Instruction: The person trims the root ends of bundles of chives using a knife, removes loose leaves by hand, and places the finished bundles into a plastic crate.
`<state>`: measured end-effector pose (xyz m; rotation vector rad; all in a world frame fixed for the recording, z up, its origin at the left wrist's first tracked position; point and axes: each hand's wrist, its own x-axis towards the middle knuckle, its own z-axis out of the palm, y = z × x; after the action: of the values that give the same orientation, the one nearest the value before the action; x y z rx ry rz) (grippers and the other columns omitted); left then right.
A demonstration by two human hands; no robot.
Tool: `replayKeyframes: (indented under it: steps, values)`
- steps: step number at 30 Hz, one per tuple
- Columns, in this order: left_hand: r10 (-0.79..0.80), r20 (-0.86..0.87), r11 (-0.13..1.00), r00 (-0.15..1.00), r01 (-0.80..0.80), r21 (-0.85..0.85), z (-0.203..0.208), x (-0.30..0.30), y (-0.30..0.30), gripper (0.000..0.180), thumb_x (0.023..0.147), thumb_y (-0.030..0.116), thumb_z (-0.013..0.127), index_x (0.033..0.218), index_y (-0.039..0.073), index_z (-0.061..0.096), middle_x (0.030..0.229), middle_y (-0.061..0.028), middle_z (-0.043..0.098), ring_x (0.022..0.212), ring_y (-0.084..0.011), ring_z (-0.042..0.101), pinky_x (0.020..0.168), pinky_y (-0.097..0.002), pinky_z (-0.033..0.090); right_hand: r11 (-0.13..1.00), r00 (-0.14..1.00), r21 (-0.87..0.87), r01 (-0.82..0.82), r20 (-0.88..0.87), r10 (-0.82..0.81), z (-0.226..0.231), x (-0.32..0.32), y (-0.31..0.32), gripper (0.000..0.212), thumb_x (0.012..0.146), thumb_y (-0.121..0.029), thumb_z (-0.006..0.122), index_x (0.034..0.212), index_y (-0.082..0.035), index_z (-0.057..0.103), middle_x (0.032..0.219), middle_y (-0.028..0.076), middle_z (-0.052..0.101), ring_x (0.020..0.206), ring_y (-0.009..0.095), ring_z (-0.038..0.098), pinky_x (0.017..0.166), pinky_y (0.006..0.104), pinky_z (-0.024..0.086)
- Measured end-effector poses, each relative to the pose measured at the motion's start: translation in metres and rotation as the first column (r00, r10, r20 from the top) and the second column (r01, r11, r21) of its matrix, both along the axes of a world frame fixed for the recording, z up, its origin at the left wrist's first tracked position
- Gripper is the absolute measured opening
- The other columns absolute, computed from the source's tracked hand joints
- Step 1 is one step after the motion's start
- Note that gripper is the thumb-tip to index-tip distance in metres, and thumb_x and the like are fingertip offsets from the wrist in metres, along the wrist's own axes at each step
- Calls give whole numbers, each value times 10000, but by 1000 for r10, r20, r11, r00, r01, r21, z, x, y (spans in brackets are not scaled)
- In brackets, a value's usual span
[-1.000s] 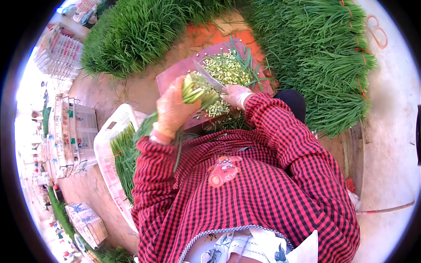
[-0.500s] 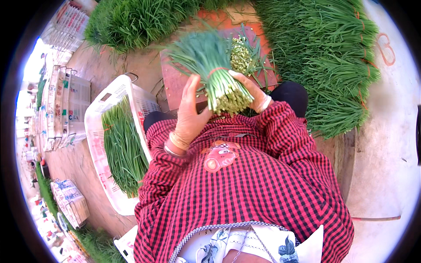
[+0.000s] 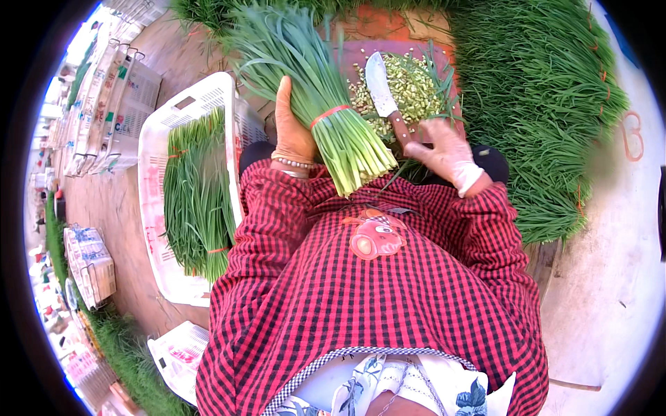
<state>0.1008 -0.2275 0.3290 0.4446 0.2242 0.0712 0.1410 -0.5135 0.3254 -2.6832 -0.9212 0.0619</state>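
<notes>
My left hand, gloved, holds a bunch of chives tied with an orange-red band. Its thumb stands up at the bunch's left side, and the fingers are hidden beneath. The leaves point up and left, the pale cut ends down and right. A knife with a broad blade and a wooden handle lies on the pile of chopped stem ends. Beside the lower end of that handle hovers my right hand, gloved and slightly blurred. Its thumb is apart from its bent fingers, with nothing seen between them.
A white plastic basket holding tied chives stands at the left. Long rows of chives line the right side, and more lie at the top. The red board carries the trimmings. Stacked white crates stand far left.
My right hand has left the bunch and moved right, beside the knife handle. The knife, unseen before, now shows. My left hand has taken the bunch, which tilts left. The view has shifted.
</notes>
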Motion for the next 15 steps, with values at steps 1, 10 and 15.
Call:
replayKeyframes:
  steps: [1,10,15]
  values:
    - [53,-14,993,998,-51,103,2,-3,3,593,984,541,506,1355,81,556,1256,-140,652,1113,-300,641,989,-466,513,971,993,241,2,-112,26,5,-1,-1,423,914,-322,662,1255,-76,612,1052,120,620,926,242,642,799,333,548]
    - [98,45,986,994,-103,135,4,-8,1,575,1029,497,418,1368,48,539,1302,-149,628,1150,-306,627,1028,-458,495,832,910,383,-401,61,411,67,-50,69,171,842,-209,702,995,-138,669,939,35,594,841,250,648,675,392,527]
    - [253,-51,954,966,-241,179,1,-6,10,482,1026,391,401,1319,49,572,1345,-153,602,1203,-323,597,1052,-477,476,769,904,507,-389,46,426,75,-56,60,123,825,-94,726,941,-87,687,855,55,644,820,250,648,697,360,521]
